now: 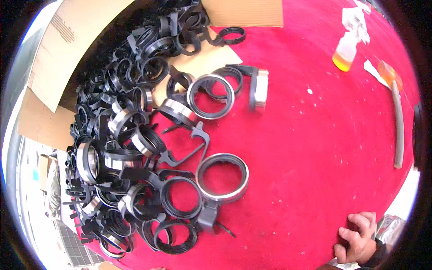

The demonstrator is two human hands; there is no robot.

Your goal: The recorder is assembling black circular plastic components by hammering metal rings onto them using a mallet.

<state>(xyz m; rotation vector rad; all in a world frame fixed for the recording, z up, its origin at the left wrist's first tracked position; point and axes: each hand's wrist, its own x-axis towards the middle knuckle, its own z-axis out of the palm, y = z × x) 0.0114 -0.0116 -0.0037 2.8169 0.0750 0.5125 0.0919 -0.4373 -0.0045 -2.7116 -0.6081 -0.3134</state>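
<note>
My right hand point(357, 238) lies at the lower right on the edge of the red table cover point(315, 148), fingers curled, holding nothing. A dark sleeve covers its wrist. My left hand is out of sight. The nearest part is a black ring with a metal band point(222, 177), lying flat well to the hand's left. A similar ring point(210, 96) lies farther back, and another one point(260, 89) stands on edge beside it. Between the two flat rings lies a black U-shaped bracket point(191, 146).
A big heap of black rings and brackets point(121, 135) fills the left side, spilling from a flattened cardboard box point(67, 45). A spray bottle with yellow liquid point(345, 47) stands at the back right. A grey tube point(398, 130) lies along the right edge.
</note>
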